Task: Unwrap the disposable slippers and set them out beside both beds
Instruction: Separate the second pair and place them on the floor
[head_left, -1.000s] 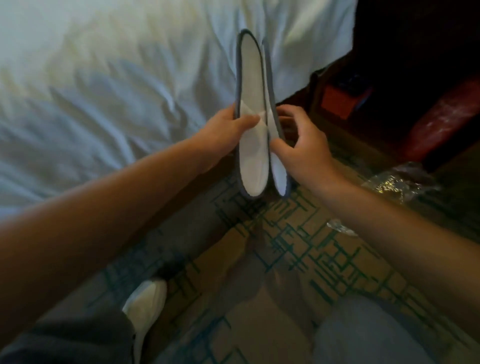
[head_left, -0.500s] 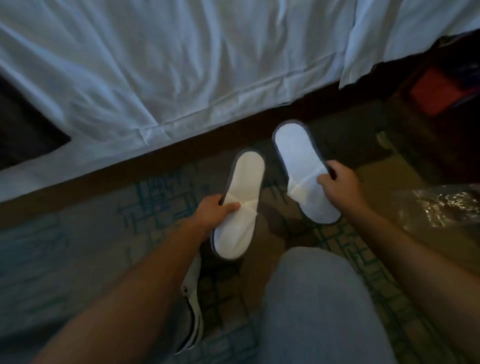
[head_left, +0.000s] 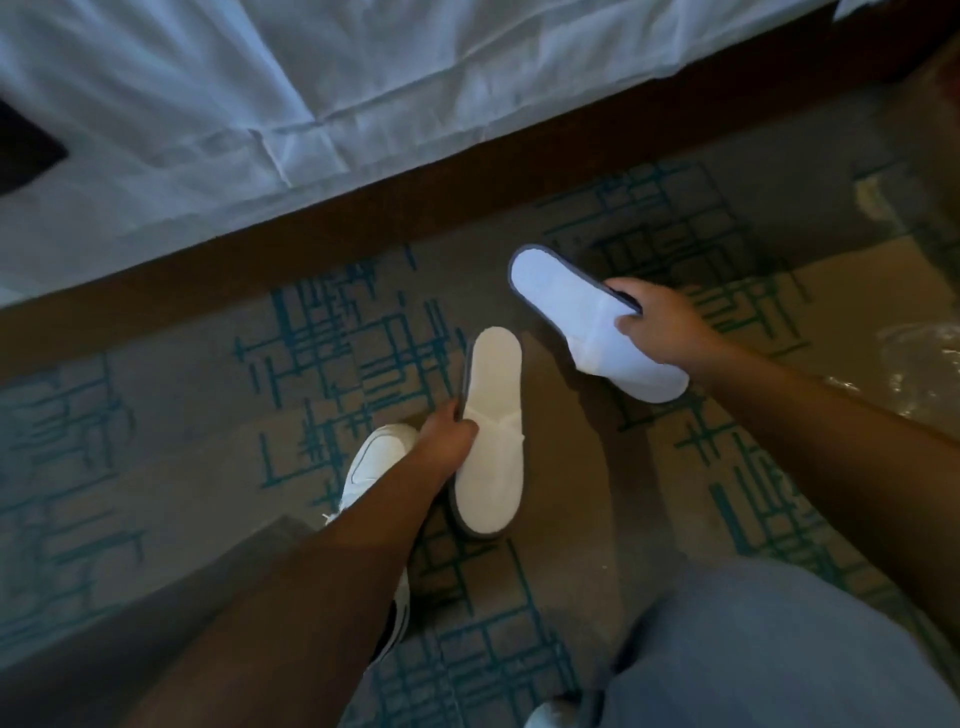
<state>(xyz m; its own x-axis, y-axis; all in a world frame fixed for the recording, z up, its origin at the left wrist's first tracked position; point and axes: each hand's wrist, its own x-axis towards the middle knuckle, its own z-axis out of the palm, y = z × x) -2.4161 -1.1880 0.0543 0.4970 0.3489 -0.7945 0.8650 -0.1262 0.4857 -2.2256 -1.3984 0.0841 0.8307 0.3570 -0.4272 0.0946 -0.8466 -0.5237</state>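
Your left hand (head_left: 448, 435) pinches one slipper (head_left: 491, 431) at mid-frame, low over the carpet (head_left: 156, 415). Your right hand (head_left: 660, 325) grips the other slipper (head_left: 571, 306), right of center. You hold them apart, probably to set them side by side by the bed (head_left: 260, 104) up top.

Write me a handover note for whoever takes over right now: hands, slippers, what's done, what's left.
Left hand: gripping one white slipper by its side.
Right hand: gripping the other slipper at its strap.
Both slippers are unwrapped, held low over the carpet beside the bed. Clear wrapper lies at right.
Left: set this pair down here; no other bed or pair is in view.
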